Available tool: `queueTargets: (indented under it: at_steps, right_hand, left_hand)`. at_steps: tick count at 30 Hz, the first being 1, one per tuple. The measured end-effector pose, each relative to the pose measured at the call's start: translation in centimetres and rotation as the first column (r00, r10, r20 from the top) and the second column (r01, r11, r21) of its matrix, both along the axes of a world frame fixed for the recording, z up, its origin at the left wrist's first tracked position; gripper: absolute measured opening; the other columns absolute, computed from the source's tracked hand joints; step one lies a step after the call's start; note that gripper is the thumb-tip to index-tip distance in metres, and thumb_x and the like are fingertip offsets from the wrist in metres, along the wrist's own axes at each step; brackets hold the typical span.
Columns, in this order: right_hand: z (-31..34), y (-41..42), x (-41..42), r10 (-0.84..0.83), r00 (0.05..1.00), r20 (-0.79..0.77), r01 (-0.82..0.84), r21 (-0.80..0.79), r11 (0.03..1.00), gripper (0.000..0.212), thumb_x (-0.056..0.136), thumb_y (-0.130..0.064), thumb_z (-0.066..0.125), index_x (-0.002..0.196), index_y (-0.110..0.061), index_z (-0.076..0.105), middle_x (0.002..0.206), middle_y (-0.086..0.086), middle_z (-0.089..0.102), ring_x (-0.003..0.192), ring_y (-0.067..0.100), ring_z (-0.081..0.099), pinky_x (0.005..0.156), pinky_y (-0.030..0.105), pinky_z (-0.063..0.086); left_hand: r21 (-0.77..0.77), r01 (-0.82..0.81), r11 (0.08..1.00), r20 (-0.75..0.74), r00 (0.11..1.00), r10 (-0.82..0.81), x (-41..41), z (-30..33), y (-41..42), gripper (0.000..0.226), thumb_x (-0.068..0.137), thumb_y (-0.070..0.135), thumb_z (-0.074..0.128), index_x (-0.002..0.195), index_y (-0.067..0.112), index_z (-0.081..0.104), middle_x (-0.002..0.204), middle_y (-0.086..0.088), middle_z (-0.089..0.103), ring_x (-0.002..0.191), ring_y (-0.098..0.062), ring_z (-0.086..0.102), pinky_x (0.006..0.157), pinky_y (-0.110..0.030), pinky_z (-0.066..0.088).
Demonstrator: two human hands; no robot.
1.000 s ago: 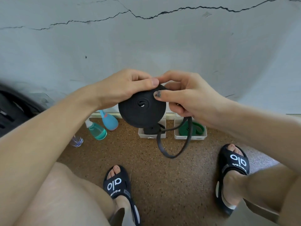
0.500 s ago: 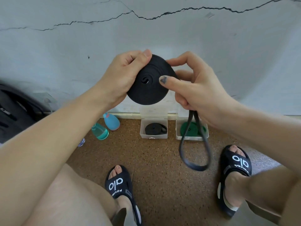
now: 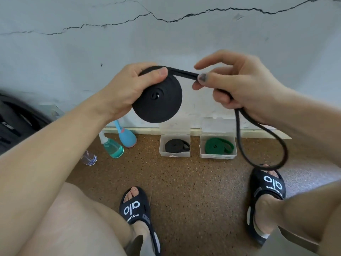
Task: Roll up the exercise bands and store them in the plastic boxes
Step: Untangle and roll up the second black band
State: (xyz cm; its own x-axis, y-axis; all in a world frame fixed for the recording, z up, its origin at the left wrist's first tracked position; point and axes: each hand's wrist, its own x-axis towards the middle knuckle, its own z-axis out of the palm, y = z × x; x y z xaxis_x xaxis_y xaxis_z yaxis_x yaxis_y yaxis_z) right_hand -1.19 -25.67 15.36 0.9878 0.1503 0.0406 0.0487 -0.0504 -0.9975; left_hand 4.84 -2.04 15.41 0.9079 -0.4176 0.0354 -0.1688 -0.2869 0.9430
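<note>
Against the cracked grey wall [image 3: 184, 43], two plastic boxes stood side by side on the speckled brown floor [image 3: 193, 182], their clear lids tipped back onto the skirting. One, the left box [image 3: 174, 154], held a rolled black band [image 3: 176, 145]; the right box [image 3: 217, 155] held a rolled green band [image 3: 218, 145]. To their left lay a blue bottle [image 3: 127, 138], a teal spray bottle [image 3: 112, 147] and a small clear bottle [image 3: 89, 158], all near one another, and a dark bag [image 3: 13, 122] sat at the left edge.

Above the boxes and well clear of the floor, the left hand [image 3: 127, 89] gripped the black coil [image 3: 157, 96] of the band being rolled, its thumb curled over the top rim and its fingers behind. A taut strap [image 3: 184, 72] ran from the top of the coil to the right hand [image 3: 239, 85], which pinched it between thumb and curled lower fingers while the forefinger stood out straight. The loose loop [image 3: 265, 141] hung below that hand, its bottom passing in front of the right slide [image 3: 267, 191] and just beside the green band's box.

Open floor lay between the feet and the boxes. Both black slides, the left slide [image 3: 136, 209] too, bore the white letters "alo", with smaller lettering beneath that was too partial to read. Bare knees filled the lower corners.
</note>
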Motion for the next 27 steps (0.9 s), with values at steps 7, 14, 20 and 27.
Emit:
queueTargets:
  at_steps: [7,14,20,27]
  right_hand:
    - [-2.0,2.9,-1.3,-0.088,0.996,-0.017,0.090,0.168,0.982,0.024,0.096,-0.013,0.070,0.114,-0.015,0.055,0.075,0.002,0.063,0.041,0.013,0.035,0.039,0.021,0.026]
    - [-1.7,2.0,-0.6,-0.017,0.996,-0.083,0.030,0.163,0.986,0.010,0.093,-0.004,0.071,0.095,-0.011,0.064,0.065,0.002,0.057,0.040,0.011,0.035,0.037,0.020,0.021]
    - [-1.3,2.2,-0.4,0.099,0.984,-0.146,-0.071,0.183,0.981,0.005,0.096,-0.006,0.067,0.093,-0.011,0.065,0.065,-0.003,0.062,0.040,0.007,0.034,0.034,0.016,0.019]
    - [0.1,1.5,-0.2,0.048,0.999,-0.002,-0.048,0.031,0.998,0.009,0.101,-0.013,0.062,0.104,-0.013,0.070,0.084,0.009,0.076,0.041,0.012,0.040,0.036,0.017,0.026]
  left_hand:
    - [-0.161,-0.143,0.977,-0.027,0.990,0.141,-0.8,-0.5,-2.2,0.025,0.104,0.028,0.056,0.107,0.008,0.070,0.096,-0.007,0.073,0.088,-0.018,0.069,0.082,-0.034,0.057]
    - [0.095,0.200,0.975,-0.238,0.956,-0.173,-0.8,0.1,-0.6,0.035,0.094,0.045,0.055,0.111,0.019,0.072,0.104,-0.002,0.077,0.097,-0.016,0.073,0.080,-0.029,0.061]
    - [0.093,0.216,0.972,-0.197,0.961,-0.195,-1.4,0.0,-1.5,0.034,0.092,0.041,0.052,0.107,0.019,0.073,0.079,0.004,0.075,0.073,-0.007,0.069,0.065,-0.018,0.053]
    - [-0.094,0.170,0.981,-0.122,0.976,-0.181,-1.3,0.3,-1.0,0.036,0.099,0.029,0.051,0.072,0.021,0.073,0.070,0.001,0.070,0.066,-0.014,0.066,0.060,-0.020,0.052]
